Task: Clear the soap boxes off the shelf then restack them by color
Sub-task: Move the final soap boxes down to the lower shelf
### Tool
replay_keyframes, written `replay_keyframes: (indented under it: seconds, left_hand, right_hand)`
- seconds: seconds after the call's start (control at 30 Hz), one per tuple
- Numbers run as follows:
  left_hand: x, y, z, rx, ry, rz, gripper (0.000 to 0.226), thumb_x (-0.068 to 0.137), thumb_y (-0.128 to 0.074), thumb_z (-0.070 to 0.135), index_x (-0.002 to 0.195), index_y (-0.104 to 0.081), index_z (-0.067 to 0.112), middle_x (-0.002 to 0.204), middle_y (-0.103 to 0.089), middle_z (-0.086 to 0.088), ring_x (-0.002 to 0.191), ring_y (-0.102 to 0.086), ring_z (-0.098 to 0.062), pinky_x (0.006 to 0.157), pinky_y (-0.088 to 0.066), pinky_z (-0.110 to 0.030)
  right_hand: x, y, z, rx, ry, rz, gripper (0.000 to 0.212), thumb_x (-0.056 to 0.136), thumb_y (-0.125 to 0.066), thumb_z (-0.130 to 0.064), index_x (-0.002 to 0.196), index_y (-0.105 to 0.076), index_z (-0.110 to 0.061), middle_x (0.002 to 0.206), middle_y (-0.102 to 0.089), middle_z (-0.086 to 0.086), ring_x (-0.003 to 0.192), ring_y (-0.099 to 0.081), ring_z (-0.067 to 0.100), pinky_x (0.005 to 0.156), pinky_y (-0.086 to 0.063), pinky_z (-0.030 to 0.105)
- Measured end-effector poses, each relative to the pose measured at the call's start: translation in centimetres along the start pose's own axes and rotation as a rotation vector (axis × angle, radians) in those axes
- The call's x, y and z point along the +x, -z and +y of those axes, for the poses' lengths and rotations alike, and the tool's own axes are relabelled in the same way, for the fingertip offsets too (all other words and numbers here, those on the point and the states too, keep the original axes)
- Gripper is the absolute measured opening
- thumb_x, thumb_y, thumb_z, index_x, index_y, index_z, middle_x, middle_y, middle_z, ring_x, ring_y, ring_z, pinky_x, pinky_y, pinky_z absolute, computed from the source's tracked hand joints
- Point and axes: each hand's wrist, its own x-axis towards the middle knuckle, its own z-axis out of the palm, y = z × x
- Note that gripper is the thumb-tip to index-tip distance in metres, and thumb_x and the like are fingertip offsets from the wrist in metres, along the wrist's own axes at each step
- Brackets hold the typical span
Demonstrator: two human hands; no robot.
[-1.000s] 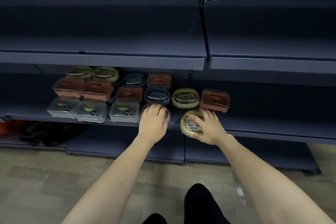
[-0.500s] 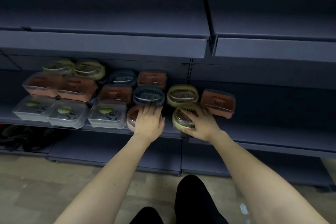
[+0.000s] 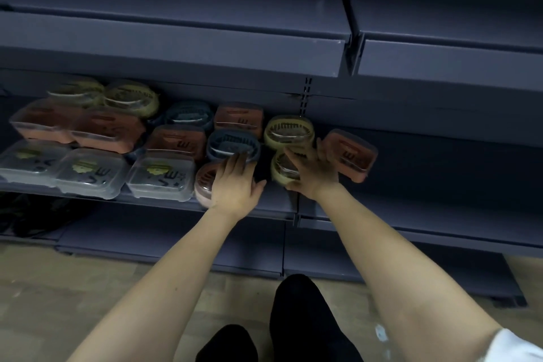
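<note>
Soap boxes (image 3: pixel 176 142) all sit on the shelf (image 3: pixel 147 203), colours mixed, so clearing has barely begun, I reckon. Left hand (image 3: pixel 236 185) lies flat-fingered on the pink round box (image 3: pixel 205 182) at the near edge; right hand (image 3: pixel 313 175) clasps a yellow round box (image 3: pixel 280 169) beside it.

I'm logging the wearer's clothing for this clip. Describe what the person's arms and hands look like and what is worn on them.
Both forearms are bare up to the bottom edge of the picture. The left hand and right hand wear no gloves, and no rings, watch or bracelet show. A bit of white sleeve shows at the right arm in the bottom corner. No sleeve shows on the left arm.
</note>
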Motion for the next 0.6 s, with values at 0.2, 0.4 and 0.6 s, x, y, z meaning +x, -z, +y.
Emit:
replay_keyframes:
  seconds: [0.2,0.4,0.6]
  left_hand:
    - [-2.6,5.8,-0.2,-0.007,0.024,0.001,0.047,0.078,-0.066,0.032,0.115,-0.061,0.002,0.121,-0.058,-0.024,0.111,-0.052,-0.042,0.097,-0.039,-0.048]
    - [-6.2,14.5,-1.2,-0.005,0.061,-0.066,0.057,0.094,-0.046,0.039,0.143,-0.033,0.013,0.152,-0.026,-0.010,0.141,-0.017,-0.027,0.116,-0.007,-0.039]
    - [-11.3,20.3,-4.9,-0.006,0.115,-0.119,0.057,0.097,-0.038,0.040,0.146,-0.025,0.014,0.158,-0.011,-0.008,0.146,-0.004,-0.023,0.117,-0.003,-0.039]
  right_hand:
    - [-5.3,3.2,-3.6,0.082,0.044,0.069,0.096,0.079,-0.064,-0.054,0.149,-0.001,-0.037,0.159,-0.002,0.008,0.142,-0.010,0.039,0.114,-0.005,0.056]
    - [-11.1,10.1,-7.7,-0.006,0.059,0.051,0.095,0.083,-0.059,-0.057,0.150,0.004,-0.031,0.158,-0.006,0.008,0.143,-0.006,0.030,0.114,0.000,0.050]
    - [-15.5,13.7,-13.8,-0.014,0.061,0.026,0.094,0.085,-0.054,-0.059,0.150,0.008,-0.030,0.158,0.011,0.007,0.145,0.008,0.028,0.116,0.003,0.049]
